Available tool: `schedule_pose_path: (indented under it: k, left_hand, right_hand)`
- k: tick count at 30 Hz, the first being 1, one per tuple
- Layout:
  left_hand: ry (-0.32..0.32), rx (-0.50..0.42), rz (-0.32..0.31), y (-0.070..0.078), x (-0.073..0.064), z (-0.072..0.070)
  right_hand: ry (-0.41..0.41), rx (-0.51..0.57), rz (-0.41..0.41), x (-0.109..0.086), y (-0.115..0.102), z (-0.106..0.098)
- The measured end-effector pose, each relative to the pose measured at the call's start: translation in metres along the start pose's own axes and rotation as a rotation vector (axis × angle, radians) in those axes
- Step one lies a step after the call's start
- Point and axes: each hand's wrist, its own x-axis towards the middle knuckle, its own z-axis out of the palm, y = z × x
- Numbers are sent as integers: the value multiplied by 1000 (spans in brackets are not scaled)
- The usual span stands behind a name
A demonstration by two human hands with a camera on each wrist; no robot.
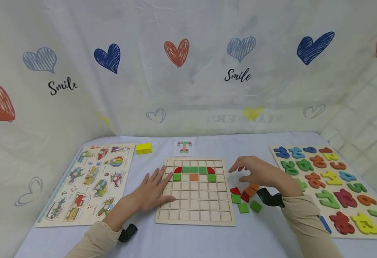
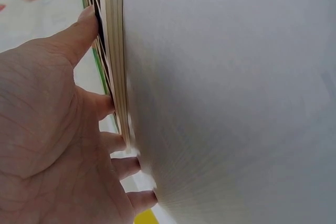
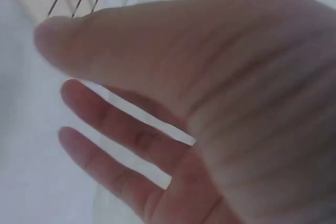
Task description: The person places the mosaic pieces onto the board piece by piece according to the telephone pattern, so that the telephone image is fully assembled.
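Observation:
A wooden grid board (image 1: 195, 206) lies mid-table. One of its upper rows holds three green squares (image 1: 194, 170) between two rounded red pieces (image 1: 178, 170); the row below has an orange square (image 1: 194, 177) between two green ones. My left hand (image 1: 151, 191) rests on the board's left edge with fingers spread, thumb and fingertips at the rim in the left wrist view (image 2: 47, 124). Just right of the board hovers my right hand (image 1: 259, 172), fingers loosely bent, holding nothing visible. Below it lie loose green tiles (image 1: 243, 208), red pieces (image 1: 235, 191) and orange tiles (image 1: 250, 191).
Behind the board is a pattern card (image 1: 184, 147), with a yellow block (image 1: 143, 148) to its left. A picture puzzle board (image 1: 88, 179) lies at left, a number puzzle board (image 1: 333, 186) at right. A white curtain printed with hearts (image 1: 188, 89) hangs behind the table.

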Motion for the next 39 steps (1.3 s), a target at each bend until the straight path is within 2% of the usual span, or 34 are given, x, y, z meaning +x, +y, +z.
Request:
schedule_pose_path:
  k: [6,9,19,27,31,39]
  left_hand:
    - [-22,26,-25,0,2,2]
    - [-24,24,-29,2,2,1]
    - [-15,6,-17,3,0,0]
    - [-9,34,-25,-2,2,3]
    - [-1,10,-12,-2,1,2]
    - [8,25,-25,-6,4,7]
  right_hand:
    - [-37,16,173,-20,28,3]
    - [-40,38,219,-24,37,6]
    - [-26,97,239,-21,42,11]
    - [-4,84,287,-16,42,8]
    - [-3,82,304,-16,41,8]
    - [28,104,265,-21,47,10]
